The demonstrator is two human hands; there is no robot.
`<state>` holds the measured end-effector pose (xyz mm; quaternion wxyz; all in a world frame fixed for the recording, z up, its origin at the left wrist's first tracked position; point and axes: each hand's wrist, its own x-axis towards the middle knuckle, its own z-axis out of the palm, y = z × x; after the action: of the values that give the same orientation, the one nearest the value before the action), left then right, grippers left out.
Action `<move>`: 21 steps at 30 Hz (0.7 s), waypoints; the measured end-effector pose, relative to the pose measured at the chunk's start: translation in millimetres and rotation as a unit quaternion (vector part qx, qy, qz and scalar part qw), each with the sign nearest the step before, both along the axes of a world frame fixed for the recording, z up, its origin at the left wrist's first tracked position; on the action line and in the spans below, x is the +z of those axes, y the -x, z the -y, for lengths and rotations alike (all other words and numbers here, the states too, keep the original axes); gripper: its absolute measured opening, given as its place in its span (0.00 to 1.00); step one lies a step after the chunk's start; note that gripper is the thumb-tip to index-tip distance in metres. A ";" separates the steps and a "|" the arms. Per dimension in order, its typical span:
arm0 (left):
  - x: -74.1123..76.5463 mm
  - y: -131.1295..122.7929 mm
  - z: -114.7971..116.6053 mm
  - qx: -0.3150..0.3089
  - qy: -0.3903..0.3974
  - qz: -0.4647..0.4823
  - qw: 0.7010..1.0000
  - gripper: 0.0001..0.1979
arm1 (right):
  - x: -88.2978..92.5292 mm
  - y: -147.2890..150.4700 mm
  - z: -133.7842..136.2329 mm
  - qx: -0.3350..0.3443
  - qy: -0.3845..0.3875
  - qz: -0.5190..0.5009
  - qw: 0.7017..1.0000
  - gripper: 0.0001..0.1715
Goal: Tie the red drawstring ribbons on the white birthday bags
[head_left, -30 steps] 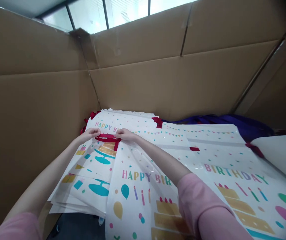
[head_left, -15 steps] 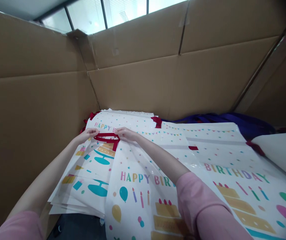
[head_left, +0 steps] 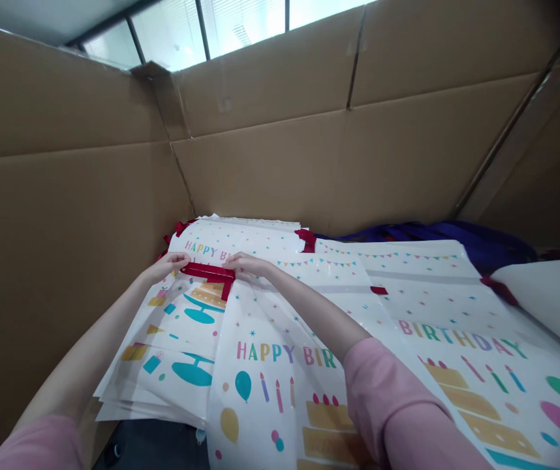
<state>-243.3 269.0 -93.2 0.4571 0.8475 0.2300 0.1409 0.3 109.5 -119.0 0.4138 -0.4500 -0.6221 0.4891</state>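
Observation:
A dark red strap is stretched between my two hands. My left hand pinches its left end. At the other end, my right hand is closed on the strap where it meets the edge of a white bag. This bag is printed with "HAPPY BIR", balloons, candles and a cake, and hangs down toward me below my right forearm. Under the strap lies a stack of similar printed white bags. My right fingertips are partly hidden by the hand itself.
Tall cardboard walls stand behind and at the left. More printed bags lie to the right, with dark blue straps behind them. A rolled white piece is at the far right. A dark object sits at the bottom.
The red strap was an open loop and is now pulled flat, its layers together. Both hands stay in nearly the same place.

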 end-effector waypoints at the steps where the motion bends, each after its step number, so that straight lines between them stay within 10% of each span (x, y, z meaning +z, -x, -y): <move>1: -1.2 2.1 -1.7 0.005 0.005 0.004 1.000 0.14 | -0.2 0.0 0.0 0.006 0.000 0.023 1.000 0.13; 21: -33.1 14.0 -14.1 0.069 0.112 0.099 0.986 0.19 | 2.7 -2.6 2.7 0.010 0.011 0.003 1.000 0.07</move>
<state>-257.3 283.1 -126.4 0.5588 0.7551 0.2556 0.2285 3.0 106.8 -116.3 0.4018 -0.4502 -0.6223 0.4987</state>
